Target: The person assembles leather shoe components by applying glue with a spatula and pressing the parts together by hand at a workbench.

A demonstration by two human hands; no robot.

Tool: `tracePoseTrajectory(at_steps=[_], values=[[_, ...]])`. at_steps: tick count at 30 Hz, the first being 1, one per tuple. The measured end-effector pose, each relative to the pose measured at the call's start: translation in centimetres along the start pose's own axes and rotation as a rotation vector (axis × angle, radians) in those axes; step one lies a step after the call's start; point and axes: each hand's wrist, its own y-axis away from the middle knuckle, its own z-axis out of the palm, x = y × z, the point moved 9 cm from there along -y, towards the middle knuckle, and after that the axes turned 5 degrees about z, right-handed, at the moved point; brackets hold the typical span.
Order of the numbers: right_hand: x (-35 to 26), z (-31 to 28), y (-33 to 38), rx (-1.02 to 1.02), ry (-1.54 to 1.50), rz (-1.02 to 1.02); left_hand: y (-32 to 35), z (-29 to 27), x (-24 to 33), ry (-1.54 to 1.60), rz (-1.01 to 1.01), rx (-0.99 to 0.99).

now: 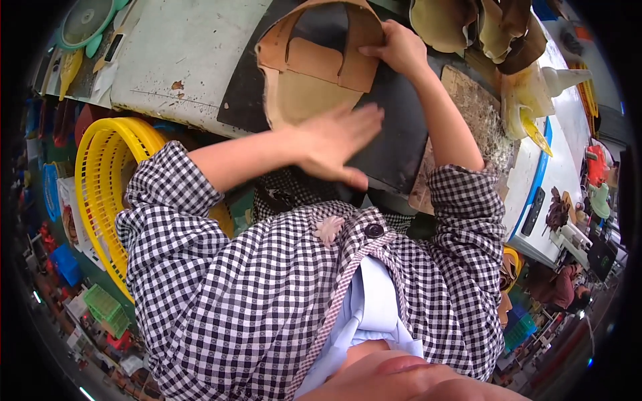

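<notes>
A tan leather piece [324, 67], which looks like a shoe upper with a curved band and a paler lining, lies on a black mat [391, 144] at the table's near edge. My right hand [403, 52] pinches its right-hand rim, the thumb on top and the other fingers partly hidden. Just below the leather, my left hand [332, 146] hovers with its fingers stretched out and the thumb apart. It is slightly smeared by motion and holds nothing.
More leather pieces [445, 23] lie at the far right. Beside the mat is a rough, glue-crusted board [461, 100], with a cloudy plastic container [525, 93] beyond it. Yellow baskets [100, 180] stand at my left. A green-rimmed round item [87, 23] sits far left.
</notes>
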Motion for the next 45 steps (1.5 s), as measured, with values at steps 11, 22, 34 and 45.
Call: tracePoseTrajectory(at_steps=[11, 22, 34, 45], values=[[-15.0, 5.4, 8.0, 0.186, 0.094, -0.516, 7.8, -11.7, -19.2, -0.275, -0.594, 0.764], [-17.6, 7.2, 14.6, -0.613, -0.438, -0.902, 11.5, -11.5, -19.8, -0.475, -0.372, 0.942], [-11.1, 0.6, 11.8, -0.249, -0.761, -0.515, 1.9, -14.3, -22.8, -0.365, -0.367, 0.629], [1.5, -0.2, 2.8, -0.089, -0.297, 0.208, 2.9, -6.2, -3.6, 0.002, -0.126, 0.200]])
